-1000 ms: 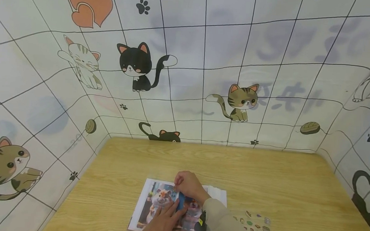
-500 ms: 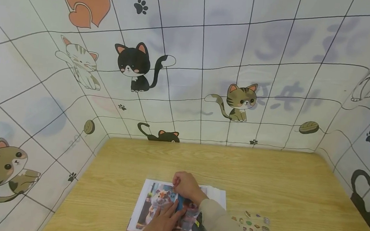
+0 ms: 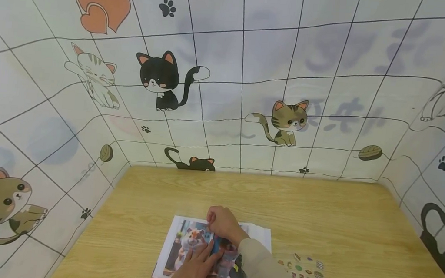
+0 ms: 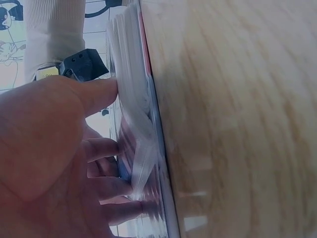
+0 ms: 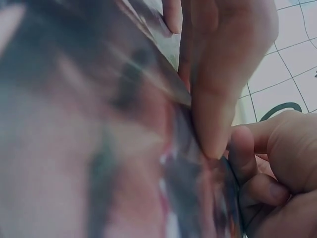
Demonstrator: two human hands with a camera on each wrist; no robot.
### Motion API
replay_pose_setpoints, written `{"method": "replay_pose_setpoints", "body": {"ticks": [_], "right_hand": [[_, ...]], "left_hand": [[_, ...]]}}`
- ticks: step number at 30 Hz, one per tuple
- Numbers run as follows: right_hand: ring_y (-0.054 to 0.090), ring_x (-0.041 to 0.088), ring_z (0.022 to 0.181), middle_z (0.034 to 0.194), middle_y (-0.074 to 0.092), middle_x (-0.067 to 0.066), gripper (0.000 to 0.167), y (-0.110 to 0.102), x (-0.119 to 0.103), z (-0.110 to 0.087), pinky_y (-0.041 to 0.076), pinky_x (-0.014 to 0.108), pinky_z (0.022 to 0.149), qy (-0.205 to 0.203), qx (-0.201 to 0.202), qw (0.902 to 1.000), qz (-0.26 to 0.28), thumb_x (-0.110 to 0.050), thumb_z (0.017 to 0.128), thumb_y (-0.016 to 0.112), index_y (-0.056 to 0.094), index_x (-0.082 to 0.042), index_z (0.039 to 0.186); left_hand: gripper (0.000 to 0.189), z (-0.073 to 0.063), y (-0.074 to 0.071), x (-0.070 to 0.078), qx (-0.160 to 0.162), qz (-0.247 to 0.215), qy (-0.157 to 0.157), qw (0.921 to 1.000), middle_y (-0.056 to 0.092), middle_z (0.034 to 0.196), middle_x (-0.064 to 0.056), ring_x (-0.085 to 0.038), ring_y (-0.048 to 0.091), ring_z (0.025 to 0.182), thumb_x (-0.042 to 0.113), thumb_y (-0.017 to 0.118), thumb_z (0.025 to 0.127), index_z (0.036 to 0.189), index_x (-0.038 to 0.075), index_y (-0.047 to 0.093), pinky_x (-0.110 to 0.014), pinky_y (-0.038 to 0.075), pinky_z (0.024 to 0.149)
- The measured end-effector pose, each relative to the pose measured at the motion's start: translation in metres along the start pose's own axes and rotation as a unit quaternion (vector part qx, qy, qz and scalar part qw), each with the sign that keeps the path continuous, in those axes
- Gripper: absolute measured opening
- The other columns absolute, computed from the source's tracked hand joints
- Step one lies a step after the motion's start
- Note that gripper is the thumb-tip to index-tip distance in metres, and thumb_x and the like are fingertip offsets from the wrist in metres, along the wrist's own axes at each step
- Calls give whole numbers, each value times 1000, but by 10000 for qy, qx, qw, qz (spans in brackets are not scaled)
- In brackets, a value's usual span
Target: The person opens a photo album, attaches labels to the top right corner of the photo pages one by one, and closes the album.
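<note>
A photo album (image 3: 164, 256) lies spread on the wooden table, with hamster pictures under glossy plastic on both pages. My left hand (image 3: 194, 265) rests flat across the inner part of the pages, fingers spread and pointing away from me. In the left wrist view its thumb (image 4: 101, 94) lies on a thick stack of clear pocket leaves (image 4: 130, 69). My right hand (image 3: 224, 222) reaches over to the far end of the fold and pinches an album page (image 5: 225, 198) at its edge. In the right wrist view, left-hand fingers (image 5: 215, 104) press the glossy surface right beside it.
To the right of the album lies a clear sticker sheet (image 3: 302, 274) with small colourful pictures, partly behind the right sleeve (image 3: 261, 264). A black wrist device (image 3: 237, 272) overlaps the right page. A cat-printed sheet (image 3: 244, 114) encloses the table (image 3: 338, 218) at back and sides.
The head view has shifted slightly, so the whole scene sits a little further left. Both hands keep nearly the same place on the album, with only a tiny shift of the right wrist.
</note>
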State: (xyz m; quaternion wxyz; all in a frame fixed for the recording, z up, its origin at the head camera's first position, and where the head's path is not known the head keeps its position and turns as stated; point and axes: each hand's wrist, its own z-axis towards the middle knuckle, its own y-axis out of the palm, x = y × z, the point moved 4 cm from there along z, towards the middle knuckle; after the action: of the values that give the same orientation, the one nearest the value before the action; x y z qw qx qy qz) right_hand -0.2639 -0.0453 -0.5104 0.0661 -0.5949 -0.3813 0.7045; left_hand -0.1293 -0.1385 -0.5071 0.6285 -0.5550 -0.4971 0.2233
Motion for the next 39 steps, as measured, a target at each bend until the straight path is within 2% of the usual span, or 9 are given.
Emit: {"method": "replay_pose_setpoints", "body": {"ticks": [14,26,39], "right_hand": [[53,6,38,60,58,-4,17,0,3,1,44,23,45,-48,54,9994,333,11,73,65,63,-3,82],[52,6,38,56,57,-4,16,0,4,2,42,23,43,-60,6,9988,477,11,72,63,62,-2,81],[50,6,37,53,53,-4,15,0,6,3,40,22,43,-14,131,9994,323,9,72,63,62,-4,79]], "left_hand": [[72,2,2,-2,-186,-233,-141,9995,32,158,-22,-45,32,142,55,57,94,151,13,41,-74,35,98],[73,0,4,-1,-56,25,-116,9999,32,157,-22,-45,32,142,59,52,95,152,14,39,-73,36,99],[73,-2,6,-4,98,294,68,9995,34,157,-21,-43,35,142,61,46,97,153,16,38,-69,39,99]]}}
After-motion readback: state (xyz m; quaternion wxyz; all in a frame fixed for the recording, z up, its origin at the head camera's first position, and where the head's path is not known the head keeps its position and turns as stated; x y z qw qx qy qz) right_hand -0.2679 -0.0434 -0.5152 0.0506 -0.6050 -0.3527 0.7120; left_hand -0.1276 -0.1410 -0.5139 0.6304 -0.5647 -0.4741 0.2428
